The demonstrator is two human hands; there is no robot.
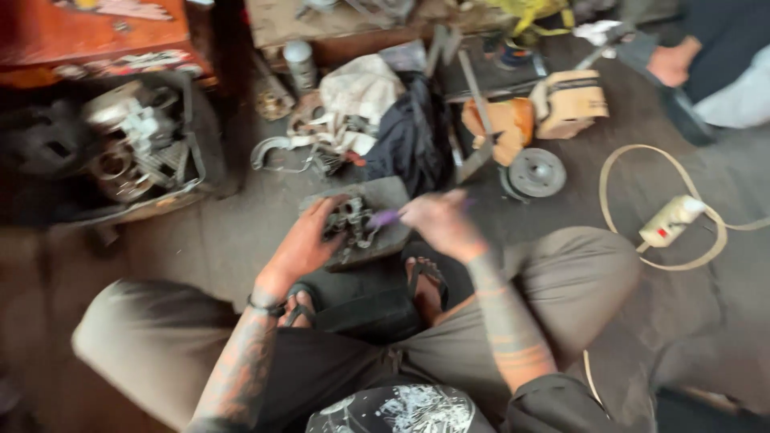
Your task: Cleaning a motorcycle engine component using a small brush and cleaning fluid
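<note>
Left hand (303, 243) is curled over a small metal engine part (350, 222), fingers wrapped on its near side and steadying it, while the right hand (439, 222) is closed around a purple-handled tool (387, 216) whose tip points left into that same part. So the part sits right between the two hands, resting on a flat grey block (385, 196) on the floor, just ahead of the person's crossed legs and sandalled feet. It's all a bit blurred, so the tool's tip is hard to read. Off to the left, a tray of greasy engine pieces (132, 152); beyond, a heap of rags (365, 92); to the right, a metal pulley wheel (536, 171) and a white plug block on a looped cord (672, 220).
</note>
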